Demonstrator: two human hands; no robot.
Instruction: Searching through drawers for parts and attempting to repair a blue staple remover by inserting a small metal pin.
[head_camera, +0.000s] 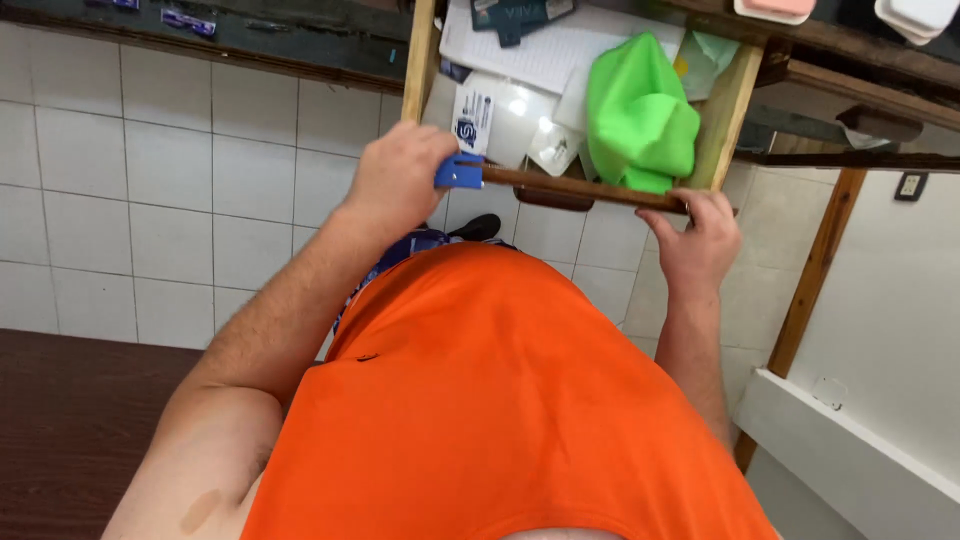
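I have the left hand closed around a small blue block-shaped item, thumb side toward the open wooden drawer. The item sits at the fingertips, pressed against the left end of the drawer's front edge. It looks like rigid plastic: light, stiff, unlikely to deform. I judge a pinch across its flat faces to be the secure hold, since its smooth surface may slip under a loose grip.

The right hand is curled narrow over the right end of the same front edge, fingers hooked over the wood, holding nothing else. The drawer board looks stiff and solid; I would grip it from the front edge, as the hand does now.

Beyond the left fingers lie a white card and papers. Beyond the right hand sits a bright green soft cap, which appears limp and compressible.
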